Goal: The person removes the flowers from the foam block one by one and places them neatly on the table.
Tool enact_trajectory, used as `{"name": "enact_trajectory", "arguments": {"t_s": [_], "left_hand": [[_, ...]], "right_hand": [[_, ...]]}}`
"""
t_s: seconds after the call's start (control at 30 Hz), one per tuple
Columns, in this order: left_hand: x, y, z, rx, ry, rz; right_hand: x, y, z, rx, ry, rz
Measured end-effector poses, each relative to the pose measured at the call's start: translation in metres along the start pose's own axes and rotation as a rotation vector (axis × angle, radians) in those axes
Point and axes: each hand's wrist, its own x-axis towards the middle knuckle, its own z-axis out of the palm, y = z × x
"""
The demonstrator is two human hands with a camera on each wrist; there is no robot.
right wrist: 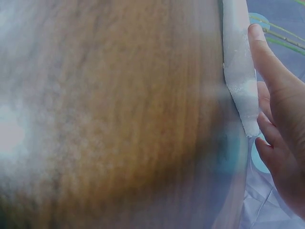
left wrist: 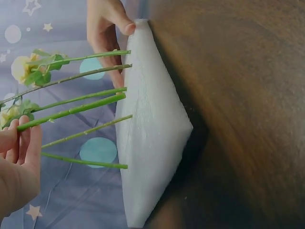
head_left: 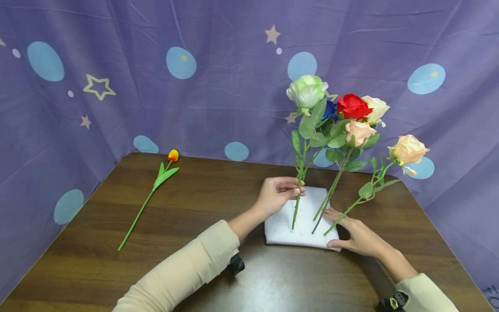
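In the head view, my left hand (head_left: 271, 196) pinches the stem of a pale green artificial rose (head_left: 307, 92) between thumb and fingers. That stem (left wrist: 71, 113) meets the top of a white foam block (left wrist: 152, 119) in the left wrist view; whether its tip is sunk in cannot be told. My right hand (head_left: 362, 236) rests on the block's right side, thumb and fingers spread, pressing on it. Also standing in the foam are a red rose (head_left: 354, 107), a peach rose (head_left: 359, 132), a tilted yellow-peach rose (head_left: 409, 150), a cream rose (head_left: 376, 109) and a partly hidden blue rose (head_left: 329, 109).
A red-and-yellow tulip (head_left: 173, 155) with a long green stem lies on the left of the brown wooden table (head_left: 195, 190). Behind the table hangs a purple curtain (head_left: 226, 99) with stars and blue circles.
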Motion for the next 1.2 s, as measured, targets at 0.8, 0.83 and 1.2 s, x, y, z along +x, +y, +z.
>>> {"name": "enact_trajectory", "arguments": {"t_s": [0.8, 0.83, 1.2], "left_hand": [[-0.030, -0.004, -0.051, -0.053, 0.138, -0.194], [-0.032, -0.004, -0.055, -0.052, 0.147, -0.205], [-0.055, -0.002, -0.105, 0.017, 0.179, -0.286]], "right_hand": [[-0.002, 0.002, 0.001, 0.008, 0.010, 0.006], [-0.002, 0.002, 0.001, 0.010, 0.010, 0.004], [-0.001, -0.002, 0.000, -0.001, 0.008, 0.012]]}}
